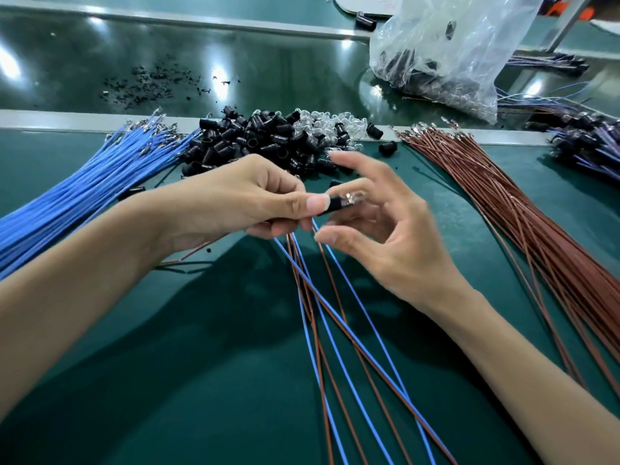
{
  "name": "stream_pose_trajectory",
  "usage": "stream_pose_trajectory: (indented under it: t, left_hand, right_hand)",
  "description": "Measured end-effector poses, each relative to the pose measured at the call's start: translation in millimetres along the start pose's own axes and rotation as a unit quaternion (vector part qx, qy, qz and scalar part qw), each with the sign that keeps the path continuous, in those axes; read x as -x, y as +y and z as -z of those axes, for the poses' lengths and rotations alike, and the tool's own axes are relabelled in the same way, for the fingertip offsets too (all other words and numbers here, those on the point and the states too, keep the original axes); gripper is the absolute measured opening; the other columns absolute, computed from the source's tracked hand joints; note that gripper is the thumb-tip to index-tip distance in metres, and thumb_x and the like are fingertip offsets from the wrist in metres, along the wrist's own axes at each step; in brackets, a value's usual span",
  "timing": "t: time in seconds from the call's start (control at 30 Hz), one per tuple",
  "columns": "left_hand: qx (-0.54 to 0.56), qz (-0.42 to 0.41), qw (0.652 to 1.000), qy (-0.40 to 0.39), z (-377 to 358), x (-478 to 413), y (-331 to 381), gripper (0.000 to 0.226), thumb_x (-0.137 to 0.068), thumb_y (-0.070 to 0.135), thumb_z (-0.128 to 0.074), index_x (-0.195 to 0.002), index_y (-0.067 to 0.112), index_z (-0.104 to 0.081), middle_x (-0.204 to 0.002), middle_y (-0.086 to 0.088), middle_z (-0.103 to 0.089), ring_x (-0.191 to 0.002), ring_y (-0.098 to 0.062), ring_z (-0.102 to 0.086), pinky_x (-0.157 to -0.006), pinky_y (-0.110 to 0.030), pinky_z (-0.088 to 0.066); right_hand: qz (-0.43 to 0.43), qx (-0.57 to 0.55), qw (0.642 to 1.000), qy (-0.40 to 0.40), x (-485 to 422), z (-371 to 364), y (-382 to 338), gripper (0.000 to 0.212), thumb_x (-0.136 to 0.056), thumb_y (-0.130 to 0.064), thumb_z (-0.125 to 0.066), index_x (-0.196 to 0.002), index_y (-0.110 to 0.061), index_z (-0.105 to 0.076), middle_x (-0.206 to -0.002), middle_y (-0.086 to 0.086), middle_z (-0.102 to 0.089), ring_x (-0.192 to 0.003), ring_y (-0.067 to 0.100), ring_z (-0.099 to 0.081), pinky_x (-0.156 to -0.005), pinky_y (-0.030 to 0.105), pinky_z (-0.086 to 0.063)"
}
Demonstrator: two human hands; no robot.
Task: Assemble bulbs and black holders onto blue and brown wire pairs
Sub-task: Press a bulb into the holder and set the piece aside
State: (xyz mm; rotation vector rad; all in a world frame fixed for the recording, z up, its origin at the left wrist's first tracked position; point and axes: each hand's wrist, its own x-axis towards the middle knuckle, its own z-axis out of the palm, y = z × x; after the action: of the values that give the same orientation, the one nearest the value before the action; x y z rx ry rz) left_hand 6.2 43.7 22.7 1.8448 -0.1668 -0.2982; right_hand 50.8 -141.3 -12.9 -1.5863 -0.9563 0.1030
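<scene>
Head view: left hand (235, 199) pinches black holder (330, 204), right hand (379, 229) just beside.

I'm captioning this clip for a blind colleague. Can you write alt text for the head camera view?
A left hand pinches a black holder with a clear bulb at its tip, the right hand open beside it. Blue and brown wires trail down over a green table.

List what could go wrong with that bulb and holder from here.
1. The right hand is open around the clear bulb, so the bulb may drop if it is not seated in the black holder.
2. The left hand also grips several crossed wire pairs; they may tangle.
</scene>
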Motion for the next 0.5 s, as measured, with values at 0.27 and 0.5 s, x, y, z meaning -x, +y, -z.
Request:
stream_pose_trajectory:
  t: [0.27,0.5]
  left_hand:
    - [-0.017,0.072,0.996,-0.052,2,0,0,0.027,-0.073,0.036,-0.059,-0.049,0.023,-0.065,-0.047,0.008,-0.049,-0.043,0.000,-0.039,-0.044,-0.006,-0.030]
    - [-0.034,0.115,0.991,-0.066,12,0,-1,0.027,-0.072,0.037,-0.073,-0.054,0.019,-0.064,-0.046,0.004,-0.045,-0.044,-0.005,-0.034,-0.042,-0.010,-0.023]
  right_hand:
    - [0.037,0.121,0.992,0.013,-1,-1,2,0.012,-0.080,-0.014,-0.074,-0.091,-0.010,-0.073,-0.080,0.001,-0.071,-0.068,0.011,-0.067,-0.066,0.028,-0.056]
    - [-0.047,0.032,0.998,0.002,-2,0,3,0.013,-0.078,-0.016,-0.073,-0.086,-0.025,-0.068,-0.074,-0.008,-0.070,-0.066,0.004,-0.066,-0.069,0.023,-0.056]
